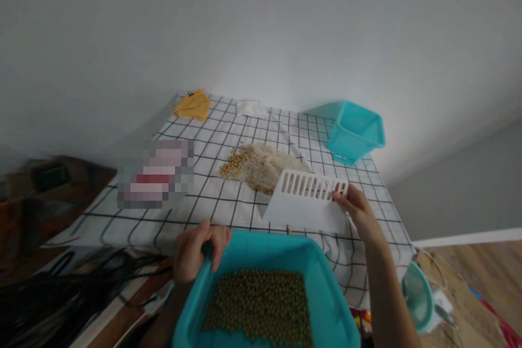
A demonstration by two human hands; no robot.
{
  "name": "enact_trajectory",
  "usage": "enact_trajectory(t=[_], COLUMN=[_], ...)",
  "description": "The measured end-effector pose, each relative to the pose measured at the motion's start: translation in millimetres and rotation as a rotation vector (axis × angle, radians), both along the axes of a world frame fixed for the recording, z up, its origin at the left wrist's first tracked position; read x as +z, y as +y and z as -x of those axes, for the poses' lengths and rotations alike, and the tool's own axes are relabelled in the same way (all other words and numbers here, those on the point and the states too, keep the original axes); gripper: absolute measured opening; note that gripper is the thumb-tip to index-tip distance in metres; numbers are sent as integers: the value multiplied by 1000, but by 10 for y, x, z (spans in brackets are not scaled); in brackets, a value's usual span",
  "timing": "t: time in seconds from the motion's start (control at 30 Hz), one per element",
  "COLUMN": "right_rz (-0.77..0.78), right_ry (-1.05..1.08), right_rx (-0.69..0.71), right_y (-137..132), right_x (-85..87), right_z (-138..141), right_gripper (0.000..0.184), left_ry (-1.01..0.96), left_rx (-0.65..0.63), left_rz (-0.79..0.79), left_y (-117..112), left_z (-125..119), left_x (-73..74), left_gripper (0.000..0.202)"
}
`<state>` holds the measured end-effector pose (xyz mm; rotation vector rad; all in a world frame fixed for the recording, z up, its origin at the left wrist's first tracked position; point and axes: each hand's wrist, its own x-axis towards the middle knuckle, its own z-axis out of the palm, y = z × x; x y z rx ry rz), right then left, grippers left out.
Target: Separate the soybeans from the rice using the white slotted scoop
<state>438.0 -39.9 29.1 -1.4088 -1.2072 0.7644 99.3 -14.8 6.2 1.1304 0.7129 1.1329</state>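
My left hand (198,250) grips the far left rim of a teal plastic tub (326,288) held close to me; the tub holds a layer of green beans (261,302). My right hand (356,206) pinches the right end of a white slotted plastic scoop (304,204), which stands tilted on the checked tablecloth (220,136). Just beyond the scoop lies a loose pile of rice and yellow beans (255,163).
A second teal bin (354,130) lies tipped at the table's far right corner. An orange cloth (192,105) and a white paper (252,107) sit at the far edge by the wall. A blurred-out item (157,174) rests at left. Black cables (61,288) hang lower left.
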Motion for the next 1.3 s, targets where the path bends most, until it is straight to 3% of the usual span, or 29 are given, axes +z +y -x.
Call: enact_trajectory(t=[0.23,0.43,0.73,0.9,1.3], right_rz=[175,77,-169,-163,-184], right_ry=[197,218,92,29,22], right_rx=[107,35,-224,-222,-212], right_y=[-3,-15,87,92,52], right_x=[-58,-34,-90,-165,-113], right_z=[134,79,-57,-51,-24], right_gripper=[30,25,22,21,18], left_ry=[-51,-85,-110,-129,-158], left_rx=[-20,-14,-42,-62,-112], left_rz=[0,0,-38,-72,-61], left_y=[27,20,26,83,143], left_z=[20,-2,24,114,202], left_x=[-50,-39,-102,-133,-190], left_gripper=[69,66,68,67,66])
